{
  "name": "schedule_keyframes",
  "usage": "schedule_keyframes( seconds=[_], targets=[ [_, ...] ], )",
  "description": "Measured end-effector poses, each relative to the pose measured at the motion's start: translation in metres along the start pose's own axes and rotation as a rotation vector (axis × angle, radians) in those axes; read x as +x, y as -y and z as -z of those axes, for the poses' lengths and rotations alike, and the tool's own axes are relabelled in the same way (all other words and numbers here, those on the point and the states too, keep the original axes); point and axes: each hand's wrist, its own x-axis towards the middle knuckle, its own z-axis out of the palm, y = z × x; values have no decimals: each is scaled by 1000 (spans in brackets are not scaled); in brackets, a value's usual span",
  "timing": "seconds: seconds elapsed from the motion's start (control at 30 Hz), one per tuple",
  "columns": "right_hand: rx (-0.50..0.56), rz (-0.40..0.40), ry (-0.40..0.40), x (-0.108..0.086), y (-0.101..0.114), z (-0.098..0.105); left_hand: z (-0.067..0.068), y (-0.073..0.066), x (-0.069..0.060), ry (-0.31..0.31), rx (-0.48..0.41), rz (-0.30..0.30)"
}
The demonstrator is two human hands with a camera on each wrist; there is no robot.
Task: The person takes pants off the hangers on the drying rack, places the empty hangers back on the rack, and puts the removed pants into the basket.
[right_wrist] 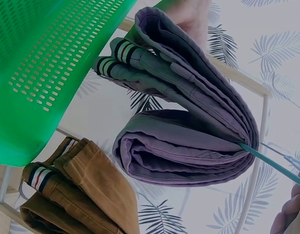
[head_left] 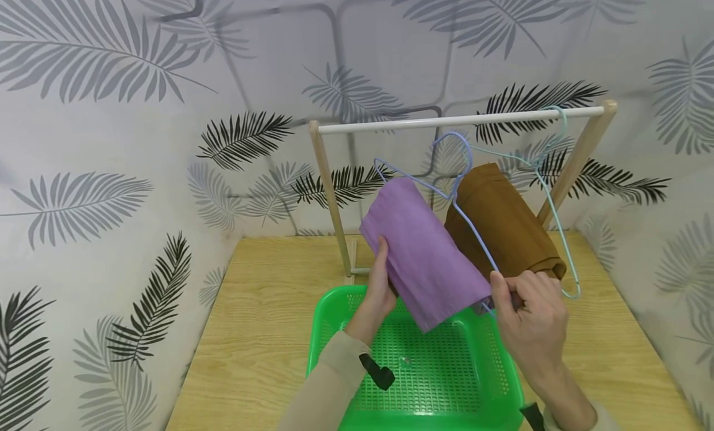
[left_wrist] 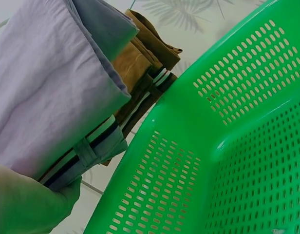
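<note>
A pair of folded purple trousers [head_left: 424,251] is draped over the bottom bar of a lavender-blue hanger [head_left: 453,196], above the basket. My left hand [head_left: 380,291] grips the trousers' left side, thumb on the front and the other fingers hidden behind. My right hand [head_left: 532,322] pinches the hanger's lower right corner. The hanger's hook appears just below the rack's white rail [head_left: 390,125]. In the right wrist view the trousers [right_wrist: 189,146] hang in two folded halves, with striped waistband trim on one. Fingers of my right hand [right_wrist: 292,209] show at that view's edge.
Brown folded trousers [head_left: 502,220] hang behind on a mint hanger [head_left: 552,204] at the rail's right end. Below my hands stands a green perforated basket [head_left: 319,338] on the wooden table [head_left: 251,332]. Leaf-patterned walls close the back and sides.
</note>
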Motion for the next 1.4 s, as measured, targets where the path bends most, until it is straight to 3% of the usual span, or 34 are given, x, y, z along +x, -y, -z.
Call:
schedule_keyframes(
  seconds=[0.2, 0.77, 1.17, 1.4],
  targets=[
    [2, -7, 12, -1, -1, 0, 0, -1, -2, -14, 31, 3],
    [-3, -19, 25, -1, -2, 1, -5, -5, -7, -69, 10, -40],
    [-20, -33, 42, -1, -5, 3, -4, -10, -6, -147, -22, -30],
    [-30, -46, 52, -2, -8, 3, -2, -16, -11, -146, 10, -59]
  ],
)
